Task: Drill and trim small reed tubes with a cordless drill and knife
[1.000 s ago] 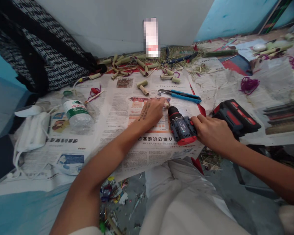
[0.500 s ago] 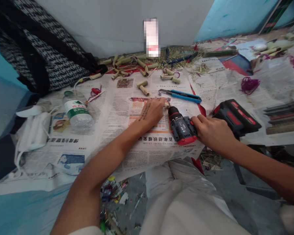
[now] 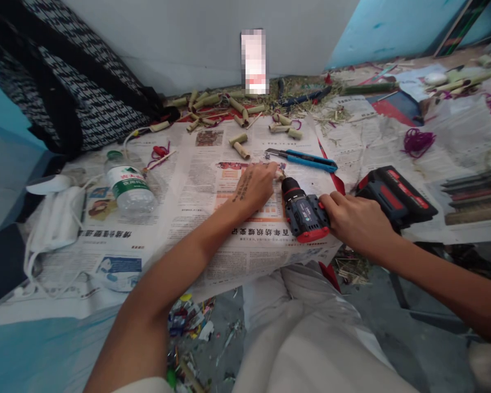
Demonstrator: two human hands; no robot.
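Near the front edge of the newspaper-covered table, the person's left hand pinches a small bamboo piece, mostly hidden. The right hand grips a cordless drill, its front end at the piece; a blue utility knife lies just beyond.

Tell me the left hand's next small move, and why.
I'd probably ease the left hand slightly back from the drill bit while gripping the small pale piece: its fingertips, which seem to hold that piece, sit right beside the bit, and the right hand grips the drill. Whether the bit is spinning, I can't tell.
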